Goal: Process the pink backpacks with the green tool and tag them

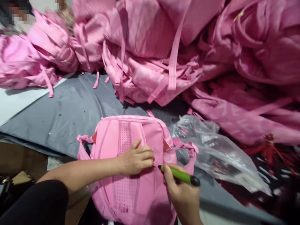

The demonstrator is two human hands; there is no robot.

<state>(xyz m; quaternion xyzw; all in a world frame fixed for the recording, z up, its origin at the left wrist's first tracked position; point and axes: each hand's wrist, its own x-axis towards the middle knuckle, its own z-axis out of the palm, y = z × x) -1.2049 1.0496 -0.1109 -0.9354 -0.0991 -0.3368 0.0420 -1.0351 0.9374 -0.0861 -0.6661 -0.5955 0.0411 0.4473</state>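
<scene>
A pink backpack (pixel 126 147) lies back-side up on the grey table cover (pixel 70 109) in front of me. My left hand (pixel 137 159) rests on its padded back panel, fingers curled and pinching the fabric near a seam. My right hand (pixel 181 193) is closed round a green tool with a black end (pixel 180 175), its tip touching the backpack right beside my left fingers.
A large heap of pink backpacks (pixel 164 53) with hanging straps fills the far side and right. A crumpled clear plastic bag (pixel 215 153) lies right of the backpack. A person sits at the far left behind the pile. Red tassels (pixel 269 147) lie at the right.
</scene>
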